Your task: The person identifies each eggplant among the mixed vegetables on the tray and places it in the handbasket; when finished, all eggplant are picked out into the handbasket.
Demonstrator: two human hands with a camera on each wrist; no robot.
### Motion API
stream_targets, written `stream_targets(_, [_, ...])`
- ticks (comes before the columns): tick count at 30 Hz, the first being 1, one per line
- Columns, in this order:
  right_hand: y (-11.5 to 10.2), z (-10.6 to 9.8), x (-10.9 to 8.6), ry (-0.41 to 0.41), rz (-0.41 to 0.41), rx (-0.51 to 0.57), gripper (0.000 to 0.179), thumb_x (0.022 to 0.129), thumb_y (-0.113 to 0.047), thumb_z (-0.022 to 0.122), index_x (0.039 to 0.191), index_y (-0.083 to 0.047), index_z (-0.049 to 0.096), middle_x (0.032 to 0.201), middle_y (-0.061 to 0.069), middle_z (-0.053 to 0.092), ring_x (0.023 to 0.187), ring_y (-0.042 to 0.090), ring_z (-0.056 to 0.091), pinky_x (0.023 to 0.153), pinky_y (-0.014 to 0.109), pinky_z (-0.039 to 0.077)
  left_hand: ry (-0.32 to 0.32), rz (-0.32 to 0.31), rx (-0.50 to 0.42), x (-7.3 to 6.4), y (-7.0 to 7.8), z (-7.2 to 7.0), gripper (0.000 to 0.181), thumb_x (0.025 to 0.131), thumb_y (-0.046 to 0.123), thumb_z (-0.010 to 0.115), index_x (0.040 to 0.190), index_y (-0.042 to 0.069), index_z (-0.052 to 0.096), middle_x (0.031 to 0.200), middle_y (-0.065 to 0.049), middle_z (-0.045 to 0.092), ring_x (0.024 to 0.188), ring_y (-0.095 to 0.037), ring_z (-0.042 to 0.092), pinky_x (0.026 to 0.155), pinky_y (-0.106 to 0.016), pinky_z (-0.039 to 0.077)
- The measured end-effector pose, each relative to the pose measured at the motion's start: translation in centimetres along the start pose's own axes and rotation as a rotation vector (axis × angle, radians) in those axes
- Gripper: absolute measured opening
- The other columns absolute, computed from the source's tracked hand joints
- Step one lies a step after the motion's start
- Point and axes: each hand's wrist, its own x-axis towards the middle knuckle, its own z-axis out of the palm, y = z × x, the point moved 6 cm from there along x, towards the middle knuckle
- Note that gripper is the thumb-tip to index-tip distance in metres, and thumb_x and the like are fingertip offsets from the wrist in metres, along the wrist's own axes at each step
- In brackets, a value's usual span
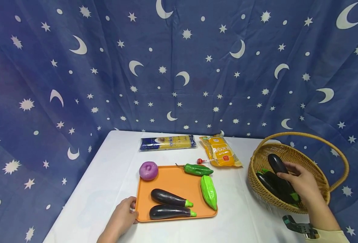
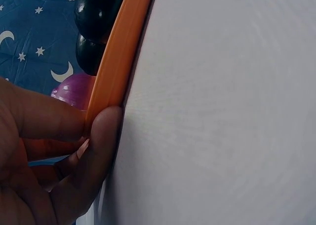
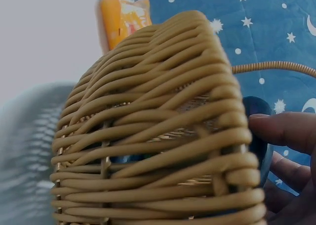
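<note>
My right hand [image 1: 300, 180] grips a dark eggplant [image 1: 277, 163] by its side, within the wicker basket [image 1: 255, 172]. More eggplants [image 1: 268, 184] lie beneath it in the basket. In the right wrist view the woven wall [image 3: 158, 136] hides most of the held eggplant [image 3: 257, 109]. At the orange tray's [image 1: 179, 180] left edge, my left hand [image 1: 122, 216] pinches the rim between thumb and finger, as the left wrist view shows. Two eggplants [image 1: 168, 197] lie on the tray, with a purple onion [image 1: 148, 170] at its far left corner.
A green pepper [image 1: 197, 169] and a ridged light-green vegetable [image 1: 208, 192] lie along the tray's right part. Behind are a spaghetti pack [image 1: 168, 142], an orange-yellow bag [image 1: 223, 151] and a red lollipop [image 1: 200, 161]. The basket's tall handle [image 1: 306, 134] arches over it.
</note>
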Motion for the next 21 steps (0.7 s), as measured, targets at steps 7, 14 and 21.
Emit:
stream_targets(7, [0.56, -0.06, 0.28, 0.024, -0.007, -0.023, 0.074, 0.091, -0.023, 0.073, 0.148, 0.009, 0.038, 0.143, 0.037, 0.041, 0.12, 0.055, 0.047, 0.085, 0.059, 0.052, 0.005, 0.003, 0.004, 0.04, -0.08, -0.02, 0.052, 0.085, -0.007, 0.067, 0.133, -0.015, 0.05, 0.097, -0.011, 0.052, 0.073, -0.015, 0.06, 0.053, -0.024, 0.057])
stream_targets(14, [0.81, -0.29, 0.51, 0.03, 0.012, -0.068, 0.074, 0.091, -0.021, 0.074, 0.148, 0.009, 0.038, 0.142, 0.037, 0.042, 0.119, 0.054, 0.048, 0.084, 0.057, 0.053, 0.006, 0.012, 0.001, 0.04, -0.1, 0.01, 0.052, 0.084, -0.006, 0.067, 0.133, -0.014, 0.05, 0.098, -0.011, 0.052, 0.073, -0.015, 0.06, 0.053, -0.024, 0.057])
stream_targets(21, [0.83, -0.26, 0.57, 0.027, -0.022, -0.15, 0.069, 0.088, -0.015, 0.074, 0.144, 0.01, 0.042, 0.137, 0.038, 0.046, 0.121, 0.057, 0.045, 0.087, 0.064, 0.052, 0.009, 0.015, 0.0, -0.02, -0.07, -0.02, 0.052, 0.084, -0.007, 0.067, 0.133, -0.015, 0.05, 0.098, -0.012, 0.052, 0.073, -0.015, 0.06, 0.053, -0.023, 0.057])
